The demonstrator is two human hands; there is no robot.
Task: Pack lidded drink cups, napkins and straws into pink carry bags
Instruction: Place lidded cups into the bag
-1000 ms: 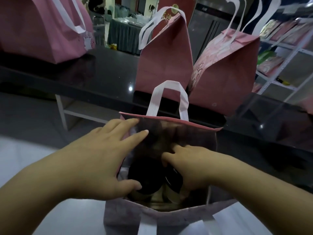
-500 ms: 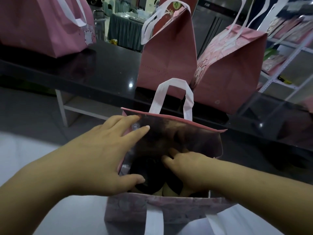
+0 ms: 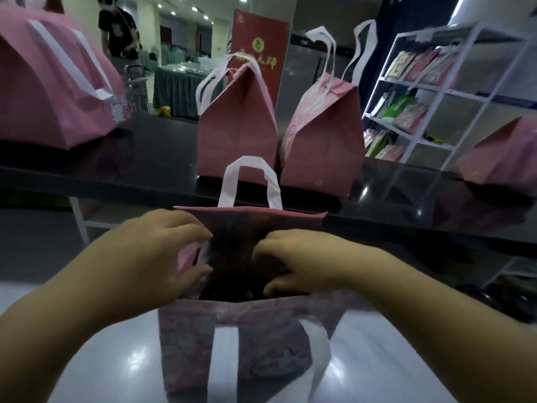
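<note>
A pink carry bag (image 3: 255, 344) with white handles stands open on the pale table right in front of me. My left hand (image 3: 151, 257) pinches the bag's left side wall between curled fingers and thumb. At the right side of the mouth, my right hand (image 3: 302, 263) has its fingers and thumb curled round the right wall, which it mostly hides. Deep in the opening the dark cup lids (image 3: 232, 292) barely show. No napkins or straws are visible.
Behind the bag runs a black counter (image 3: 145, 158) carrying closed pink bags: one at the left (image 3: 52, 91), two in the middle (image 3: 235, 126) (image 3: 325, 135), one at the right (image 3: 502, 152). A white wire shelf (image 3: 436, 91) holds flat bags. A person stands far back.
My view has tipped upward. Both hands rose from over the cups to the bag's mouth and curled their fingers on its side walls, drawing them inward.
</note>
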